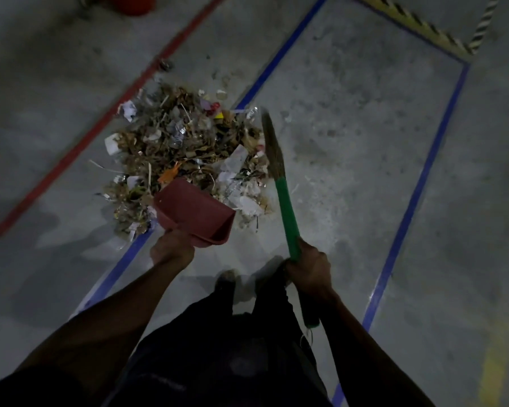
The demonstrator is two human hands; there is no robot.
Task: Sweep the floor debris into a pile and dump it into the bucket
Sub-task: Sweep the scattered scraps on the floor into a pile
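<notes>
A heap of dry leaves, paper scraps and foil, the debris pile (185,145), lies on the grey concrete floor in mid-frame. My left hand (172,248) grips the handle of a red dustpan (194,211), whose front edge sits at the near side of the pile. My right hand (309,267) holds the green handle of a broom (287,212). The broom's brown bristles (272,145) stand against the right edge of the pile. A red object at the top edge (133,2) may be the bucket; only a sliver shows.
A red tape line (94,133) runs diagonally left of the pile, and blue tape lines (417,189) frame a rectangle on the right. Yellow-black hazard tape and a striped rope (479,27) sit at the top right. My shoe (225,282) is just behind the dustpan.
</notes>
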